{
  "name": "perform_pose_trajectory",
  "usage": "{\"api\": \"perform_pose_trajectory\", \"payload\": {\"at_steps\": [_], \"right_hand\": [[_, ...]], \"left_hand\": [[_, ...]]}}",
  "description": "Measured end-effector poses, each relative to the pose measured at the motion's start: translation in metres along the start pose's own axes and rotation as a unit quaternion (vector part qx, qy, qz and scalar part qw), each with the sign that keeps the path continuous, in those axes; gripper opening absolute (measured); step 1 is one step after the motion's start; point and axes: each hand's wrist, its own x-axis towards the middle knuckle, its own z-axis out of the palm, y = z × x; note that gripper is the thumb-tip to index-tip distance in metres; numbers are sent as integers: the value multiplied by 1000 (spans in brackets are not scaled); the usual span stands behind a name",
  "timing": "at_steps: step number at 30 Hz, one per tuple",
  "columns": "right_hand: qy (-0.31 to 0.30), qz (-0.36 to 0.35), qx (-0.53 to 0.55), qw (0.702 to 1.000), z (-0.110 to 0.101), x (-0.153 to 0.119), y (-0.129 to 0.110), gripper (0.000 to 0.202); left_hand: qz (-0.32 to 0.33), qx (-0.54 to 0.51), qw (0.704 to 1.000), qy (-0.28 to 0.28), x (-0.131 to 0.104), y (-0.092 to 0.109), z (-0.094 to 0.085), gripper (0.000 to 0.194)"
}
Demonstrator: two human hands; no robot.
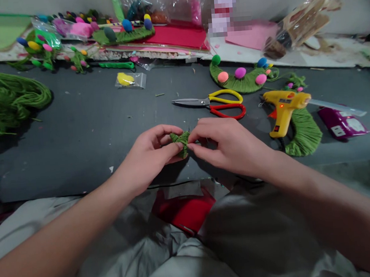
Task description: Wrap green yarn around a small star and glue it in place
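Two forearms (80, 224), two hands (148, 158), one green star (182, 141)

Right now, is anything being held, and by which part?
Yes, a small green yarn piece: the left hand grips its left side, and the right hand's fingertips pinch its right edge.

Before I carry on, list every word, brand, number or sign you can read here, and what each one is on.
No text is readable.
Glue gun: dark label on its yellow body, too small and blurred.
Purple packet: white patches with marks, too blurred.
Pale strip at the back: pixelated, unreadable.
Scissors and green piece in hand: no text visible.
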Motion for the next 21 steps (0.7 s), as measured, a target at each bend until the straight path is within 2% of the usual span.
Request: {"api": "perform_pose_trajectory", "payload": {"at_steps": [9, 17, 21], "right_hand": [[1, 16, 14, 1000, -4, 0, 2, 14], [-14, 19, 33, 999, 3, -1, 0, 13], [9, 10, 40, 999, -2, -1, 4, 13]], "left_hand": [[-2, 30, 1000, 7, 1, -1, -1, 31], [0, 25, 1000, 1, 2, -2, -2, 30], [2, 29, 1000, 1, 1, -2, -2, 31]]}}
